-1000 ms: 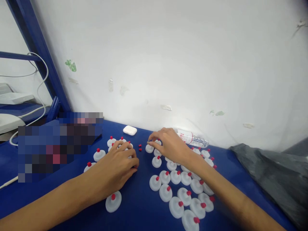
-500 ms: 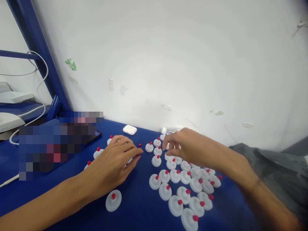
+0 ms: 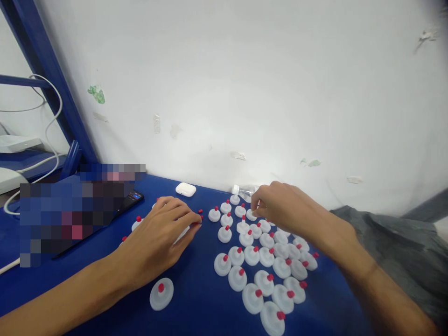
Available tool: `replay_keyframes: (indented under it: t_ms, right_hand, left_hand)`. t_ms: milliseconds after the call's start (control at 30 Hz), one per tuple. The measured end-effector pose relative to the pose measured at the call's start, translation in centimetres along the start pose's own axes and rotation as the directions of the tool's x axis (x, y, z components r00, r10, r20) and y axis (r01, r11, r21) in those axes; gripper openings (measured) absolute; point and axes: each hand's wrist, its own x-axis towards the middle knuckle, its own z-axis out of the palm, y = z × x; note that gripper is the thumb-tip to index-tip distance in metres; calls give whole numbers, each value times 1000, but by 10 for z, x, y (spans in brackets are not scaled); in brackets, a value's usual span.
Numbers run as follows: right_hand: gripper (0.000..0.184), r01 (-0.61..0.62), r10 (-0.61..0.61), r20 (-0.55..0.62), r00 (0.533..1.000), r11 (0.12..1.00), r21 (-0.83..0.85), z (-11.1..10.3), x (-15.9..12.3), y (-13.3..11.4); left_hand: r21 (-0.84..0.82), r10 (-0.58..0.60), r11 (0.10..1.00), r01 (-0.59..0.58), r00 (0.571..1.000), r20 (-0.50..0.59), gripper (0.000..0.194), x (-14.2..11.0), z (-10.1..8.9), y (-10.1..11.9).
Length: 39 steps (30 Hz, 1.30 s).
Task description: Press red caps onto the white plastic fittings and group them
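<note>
My left hand (image 3: pixel 164 231) is low over the table, thumb and index finger pinched at a small red cap (image 3: pixel 201 217). A white disc shows partly beneath its fingers. Just beyond the fingertips lies another loose red cap (image 3: pixel 200 211). My right hand (image 3: pixel 275 203) reaches to the back of a group of translucent white discs, its fingers closed on a red-tipped white disc (image 3: pixel 250 215). Several similar white discs (image 3: pixel 252 255) with red caps spread across the middle and right. A single capped disc (image 3: pixel 161 294) sits nearer me, below my left wrist.
A white earbud case (image 3: pixel 185 189) and a clear bottle (image 3: pixel 245 192) lie along the wall on the blue table (image 3: pixel 196 303). At left are a dark phone (image 3: pixel 133 198), a blurred-out area and a white cable (image 3: pixel 52 126). Dark grey fabric (image 3: pixel 392 252) lies at right.
My right hand's fingers have closed together at a disc near the back. My left hand keeps its pinch with little movement. The whole view has shifted slightly.
</note>
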Motion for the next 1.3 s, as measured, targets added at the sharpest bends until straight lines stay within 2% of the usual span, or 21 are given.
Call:
replay_keyframes:
  t_ms: [67,133,233,333,533,733,1000,1300]
  right_hand:
    - [15,-43,49,147,988,998,-42,-1,7,1]
    - [17,-65,78,245,966,996,-61,0,13,0]
    - [20,-55,66,330,942,998,-42,5,19,-2]
    - [18,-26,23,365,931,1000,2,12,22,-3]
    - [16,-21,8,265,964,999,45,17,26,-3]
    - [27,-2,-1,91,996,999,40,24,30,1]
    - [33,81,-85,104,991,996,45,50,37,10]
    - [34,107,-112,99,989,992,60,57,40,12]
  left_hand:
    - [-8,1,1000,-1,1000,-11,18,-1,2,0]
    - [-14,1,1000,-1,1000,-20,17,-3,5,-1]
    - [-18,0,1000,-1,1000,-27,18,-5,8,-2]
    - [-19,5,1000,-6,999,-32,18,-5,8,-2]
    - [-8,15,1000,-15,1000,-20,18,-2,3,1]
    - [2,30,1000,-30,999,-19,19,0,1,2]
    - [10,30,999,-30,1000,0,20,0,1,0]
    - [49,51,998,-48,998,-45,21,2,1,1]
